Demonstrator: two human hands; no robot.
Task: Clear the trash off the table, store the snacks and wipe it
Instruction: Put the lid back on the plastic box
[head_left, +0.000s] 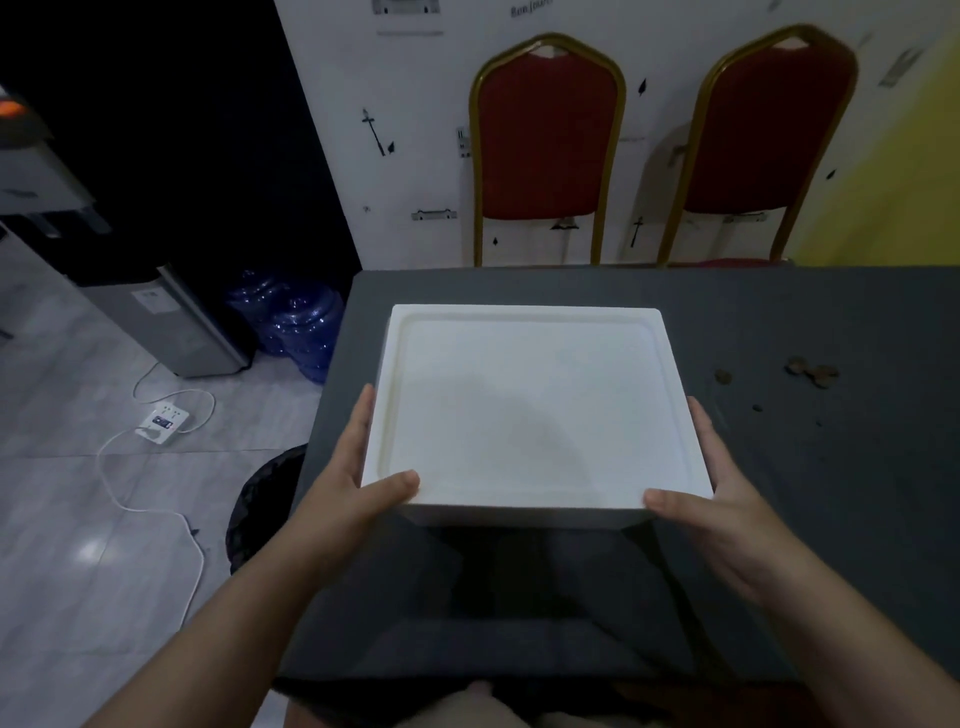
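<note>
A white foam box (535, 410) with its flat lid on hangs above the dark grey table (831, 519), its shadow falling on the tabletop below. My left hand (358, 483) grips its near left corner, thumb on top. My right hand (711, 499) grips its near right corner the same way. Brown crumbs and snack bits (810, 370) lie scattered on the table to the right of the box.
Two red chairs with gold frames (545, 140) stand behind the table's far edge. A black-lined bin (265, 509) sits on the floor at the table's left. A white power strip (162, 418) with its cable, blue water jugs (296, 322) and a grey appliance (171, 322) are further left.
</note>
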